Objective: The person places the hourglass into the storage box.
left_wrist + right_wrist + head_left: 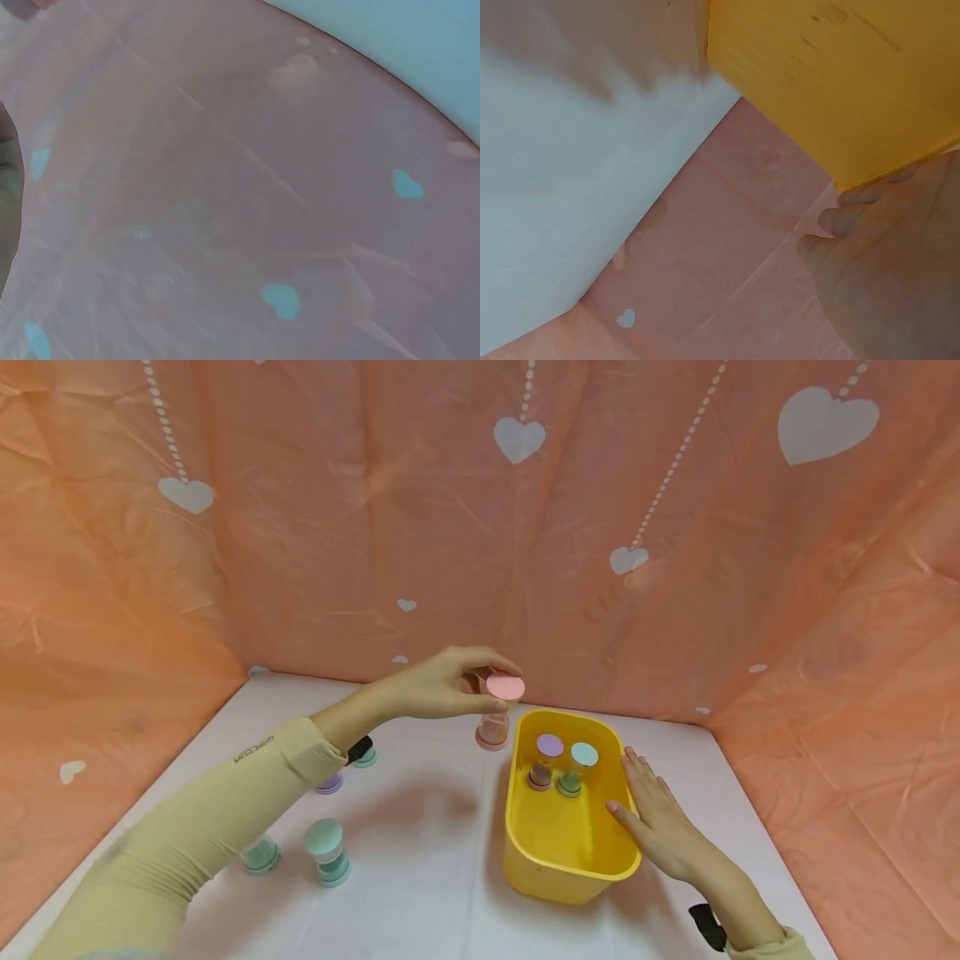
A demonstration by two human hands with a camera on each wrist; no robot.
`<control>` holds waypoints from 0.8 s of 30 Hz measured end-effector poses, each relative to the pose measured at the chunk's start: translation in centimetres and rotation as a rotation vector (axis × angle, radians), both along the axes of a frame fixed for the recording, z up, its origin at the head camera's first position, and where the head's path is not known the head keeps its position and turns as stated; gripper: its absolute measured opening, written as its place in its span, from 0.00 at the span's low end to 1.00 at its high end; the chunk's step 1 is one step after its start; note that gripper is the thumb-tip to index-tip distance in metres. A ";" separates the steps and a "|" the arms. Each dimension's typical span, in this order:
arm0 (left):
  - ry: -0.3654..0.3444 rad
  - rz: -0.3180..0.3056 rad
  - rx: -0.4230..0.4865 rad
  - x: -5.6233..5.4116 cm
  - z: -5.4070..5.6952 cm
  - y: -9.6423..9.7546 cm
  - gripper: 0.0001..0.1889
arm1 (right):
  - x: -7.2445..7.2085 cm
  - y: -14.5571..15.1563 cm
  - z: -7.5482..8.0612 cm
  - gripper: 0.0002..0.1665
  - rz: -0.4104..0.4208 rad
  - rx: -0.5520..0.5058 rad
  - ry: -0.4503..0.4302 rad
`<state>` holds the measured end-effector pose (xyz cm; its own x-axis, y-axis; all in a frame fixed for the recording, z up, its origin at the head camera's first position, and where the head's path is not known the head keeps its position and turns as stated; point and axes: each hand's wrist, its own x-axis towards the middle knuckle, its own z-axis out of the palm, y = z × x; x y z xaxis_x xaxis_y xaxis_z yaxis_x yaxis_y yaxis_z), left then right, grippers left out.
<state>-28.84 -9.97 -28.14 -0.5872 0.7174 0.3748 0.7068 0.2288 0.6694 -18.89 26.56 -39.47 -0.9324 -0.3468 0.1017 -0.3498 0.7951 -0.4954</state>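
My left hand (442,683) pinches a pink hourglass (506,686) near its top cap, raised above the table just left of the yellow tub (555,887). Only a sliver of that hand (9,195) shows in the left wrist view; the hourglass cannot be made out there. Inside the tub stand a purple-capped hourglass (550,745) and a pale-blue-capped hourglass (584,754), side by side toward the far end. With fingers straight, my right hand (663,831) rests along the tub's right rim. The right wrist view shows this hand (900,247) against the tub's outer wall (840,82).
Left on the white table (420,893) stands a teal hourglass (325,839). My left sleeve partly covers another teal one (261,857), a purple one (330,783) and a teal one (365,759) farther back. Orange-pink cloth (450,527) with hearts walls the back and sides.
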 end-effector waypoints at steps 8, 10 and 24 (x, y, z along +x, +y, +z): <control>0.005 -0.091 -0.034 -0.4 -0.5 4.1 0.22 | -0.1 0.0 -0.3 0.47 0.003 -0.009 -0.002; 0.016 -0.104 -0.049 -0.6 -0.7 5.1 0.22 | -0.1 0.0 -0.3 0.48 0.001 -0.010 -0.004; -0.021 -0.144 -0.239 -1.7 -2.9 10.9 0.25 | -0.2 0.2 -0.3 0.47 0.007 -0.010 0.007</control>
<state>-30.58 0.97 -31.09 -0.4788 0.8606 0.1736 0.7302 0.2806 0.6229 -19.08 26.78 -39.80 -0.9292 -0.3523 0.1116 -0.3588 0.7877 -0.5008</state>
